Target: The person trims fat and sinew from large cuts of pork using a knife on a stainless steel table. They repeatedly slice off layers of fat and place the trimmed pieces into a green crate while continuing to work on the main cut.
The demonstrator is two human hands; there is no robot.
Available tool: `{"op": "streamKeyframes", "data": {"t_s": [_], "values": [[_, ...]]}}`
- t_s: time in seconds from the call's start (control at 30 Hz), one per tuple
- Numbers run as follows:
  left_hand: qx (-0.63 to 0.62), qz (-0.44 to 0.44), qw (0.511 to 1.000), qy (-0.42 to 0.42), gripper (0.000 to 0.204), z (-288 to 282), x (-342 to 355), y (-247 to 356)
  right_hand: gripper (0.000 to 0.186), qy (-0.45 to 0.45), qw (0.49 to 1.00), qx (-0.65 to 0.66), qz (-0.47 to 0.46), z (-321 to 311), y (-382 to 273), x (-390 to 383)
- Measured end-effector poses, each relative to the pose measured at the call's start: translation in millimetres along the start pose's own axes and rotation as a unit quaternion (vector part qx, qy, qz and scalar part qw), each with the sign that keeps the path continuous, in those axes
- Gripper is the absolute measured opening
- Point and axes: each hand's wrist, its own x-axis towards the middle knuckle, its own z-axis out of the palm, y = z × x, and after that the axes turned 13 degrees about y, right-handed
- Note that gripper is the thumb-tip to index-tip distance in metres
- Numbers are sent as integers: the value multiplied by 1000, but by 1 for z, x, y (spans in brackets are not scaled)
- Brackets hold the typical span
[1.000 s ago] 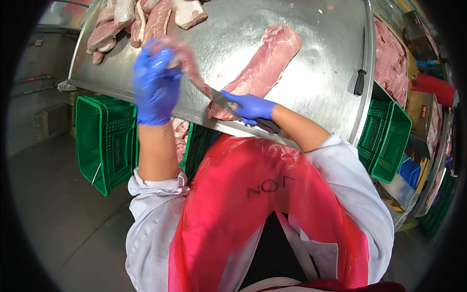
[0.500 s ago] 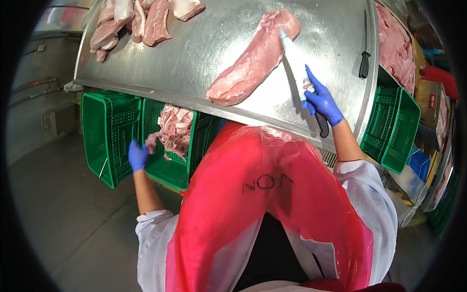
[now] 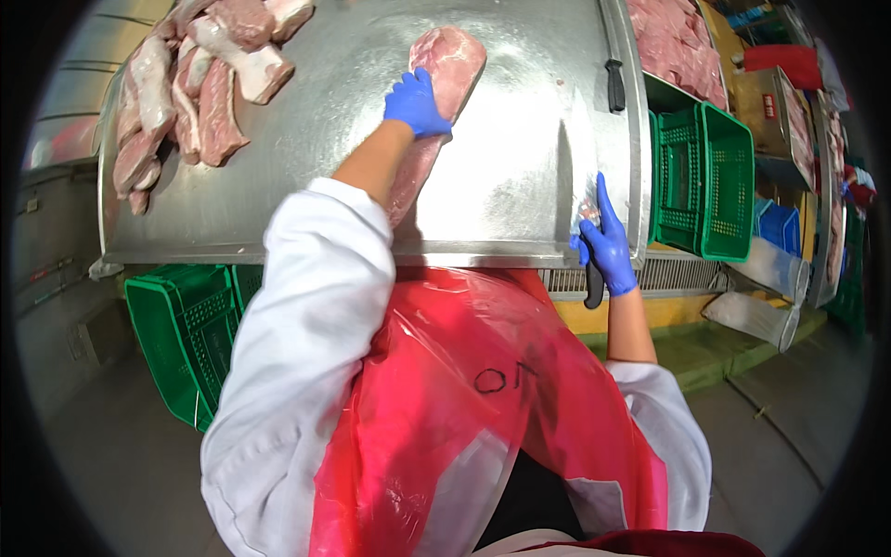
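A long pale-pink boneless pork loin [image 3: 449, 71] lies lengthwise on the steel table, pointing away from me. My left hand [image 3: 417, 104], in a blue glove, is laid over its middle and grips it, fingers on the left side and thumb on the right. The loin's near end is partly covered by my left forearm. To the right, by the table's front edge, my right hand [image 3: 608, 246], also gloved in blue, holds a knife [image 3: 595, 286] by its black handle, index finger stretched forward. The knife's bright blade points away and blends into the table's glare.
Several pork pieces [image 3: 223, 107] are heaped at the table's far left. A second knife [image 3: 614, 85] lies along the right rim [image 3: 640, 167]. Beyond stand a container of pink meat [image 3: 682, 46] and a green crate [image 3: 729, 181]. Another green crate [image 3: 176, 325] sits below left.
My left hand has left the crate of meat trimmings and come up onto the loin. The loin now points more straight away from me. The knife in my right hand has moved off from the loin.
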Motion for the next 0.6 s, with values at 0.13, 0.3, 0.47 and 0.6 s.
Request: {"op": "streamKeyframes", "data": {"t_s": [0.13, 0.3, 0.47, 0.6], "values": [[24, 257, 966, -11, 117, -9, 18, -4, 83, 107, 994, 35, 7, -33, 41, -32], [-22, 406, 913, 34, 106, 10, -14, -1, 82, 116, 992, 36, 16, -44, 56, -47], [-390, -101, 833, 380, 72, 95, -125, -32, 85, 51, 996, -48, -48, -12, 23, -7], [-645, -345, 676, 91, 30, 93, -87, -59, 83, -58, 993, -65, -75, 57, -15, 76]]}}
